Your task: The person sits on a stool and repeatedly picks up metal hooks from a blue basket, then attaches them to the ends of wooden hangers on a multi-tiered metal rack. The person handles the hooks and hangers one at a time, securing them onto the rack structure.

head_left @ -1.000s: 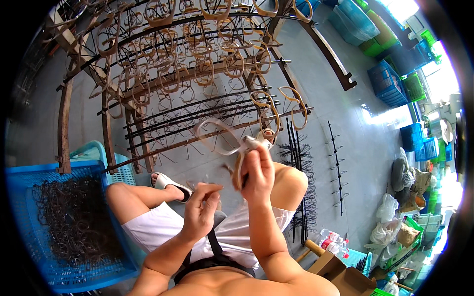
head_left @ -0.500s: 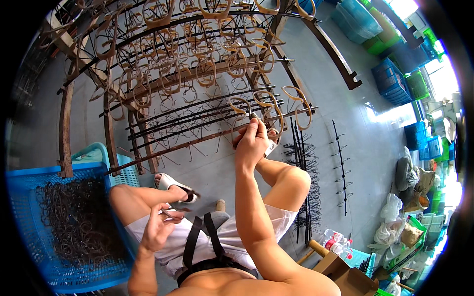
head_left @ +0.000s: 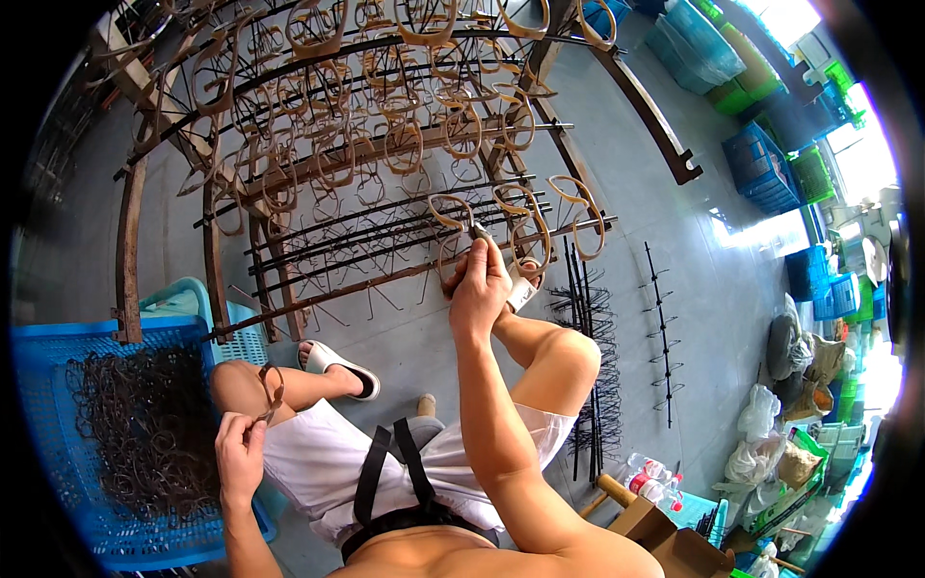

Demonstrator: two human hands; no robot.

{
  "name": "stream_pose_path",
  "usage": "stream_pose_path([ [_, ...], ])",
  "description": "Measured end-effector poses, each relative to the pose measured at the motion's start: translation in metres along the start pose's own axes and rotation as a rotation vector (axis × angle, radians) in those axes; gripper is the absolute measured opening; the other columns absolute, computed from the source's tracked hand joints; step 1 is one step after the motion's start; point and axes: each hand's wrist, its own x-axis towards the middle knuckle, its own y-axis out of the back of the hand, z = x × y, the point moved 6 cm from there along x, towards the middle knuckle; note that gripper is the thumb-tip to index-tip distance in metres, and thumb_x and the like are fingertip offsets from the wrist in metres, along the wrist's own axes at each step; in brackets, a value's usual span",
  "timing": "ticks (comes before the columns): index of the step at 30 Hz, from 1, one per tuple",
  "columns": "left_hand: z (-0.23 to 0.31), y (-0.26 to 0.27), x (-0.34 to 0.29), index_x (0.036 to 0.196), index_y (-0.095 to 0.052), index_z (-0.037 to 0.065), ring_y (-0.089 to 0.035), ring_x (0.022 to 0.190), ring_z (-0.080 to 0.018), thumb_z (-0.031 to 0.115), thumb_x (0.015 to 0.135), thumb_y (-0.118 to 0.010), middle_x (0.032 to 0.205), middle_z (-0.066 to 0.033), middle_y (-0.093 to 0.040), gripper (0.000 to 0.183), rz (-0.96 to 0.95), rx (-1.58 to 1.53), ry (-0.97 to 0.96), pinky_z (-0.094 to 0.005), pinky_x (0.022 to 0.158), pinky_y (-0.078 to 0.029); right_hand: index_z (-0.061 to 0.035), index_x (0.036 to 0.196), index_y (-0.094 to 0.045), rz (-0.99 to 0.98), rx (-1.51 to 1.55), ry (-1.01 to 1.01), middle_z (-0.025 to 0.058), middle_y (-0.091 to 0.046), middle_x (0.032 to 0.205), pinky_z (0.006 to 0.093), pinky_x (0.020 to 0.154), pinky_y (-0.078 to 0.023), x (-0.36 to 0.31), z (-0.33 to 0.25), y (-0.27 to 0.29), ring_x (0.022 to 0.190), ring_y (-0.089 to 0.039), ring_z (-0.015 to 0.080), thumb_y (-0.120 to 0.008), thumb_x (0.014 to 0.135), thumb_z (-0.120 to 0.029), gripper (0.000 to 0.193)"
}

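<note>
My right hand [head_left: 479, 289] reaches up to the front lower bar of the rack. Its thumb and fingers pinch a tan eyeglass frame [head_left: 451, 212] near the middle, where a small grey piece shows at the fingertips. Beside it, more tan eyeglass frames [head_left: 576, 217] hang from the same bar. My left hand [head_left: 239, 451] is by my left knee, close to the blue basket. Between its thumb and fingers stands a thin brown eyeglass frame [head_left: 275, 390], tilted upward. The fingers of the right hand are partly hidden behind its back.
The wooden rack [head_left: 128, 250] carries several rows of eyeglass frames. A blue basket [head_left: 106, 554] at the left holds a heap of dark frames [head_left: 154, 424]. Black rods with wire hooks [head_left: 663, 337] lie on the floor at right, near bottles [head_left: 653, 482] and a cardboard box [head_left: 665, 544].
My left hand has moved left and down toward the basket, and the brown frame in it now points upward. My right hand has shifted slightly left along with the tan frame.
</note>
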Motion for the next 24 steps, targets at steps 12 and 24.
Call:
stream_pose_path([
  [12,0.024,-0.043,-0.003,0.120,-0.043,0.000,-0.054,0.049,-0.0133,0.019,0.086,-0.055,0.066,-0.0070,-0.058,0.040,0.026,-1.128,0.384,-0.0243,0.045,-0.049,0.0011,0.081,-0.055,-0.179,-0.467,0.259,-0.0022,-0.044,0.054,0.0197,0.039,-0.034,0.003,-0.006,0.002,0.045,-0.039,0.0041,-0.048,0.095,-0.019,0.025],
  [24,0.056,-0.052,0.016,0.108,-0.047,0.000,-0.059,0.054,-0.0175,0.020,0.094,-0.044,0.071,-0.0095,-0.058,0.024,-0.083,-1.487,0.316,-0.0277,0.050,-0.052,0.0007,0.093,-0.056,-0.175,-0.356,0.145,-0.0020,-0.045,0.060,0.0199,0.038,-0.037,0.006,-0.003,0.006,0.046,-0.039,0.0036,-0.049,0.095,-0.019,0.021],
])
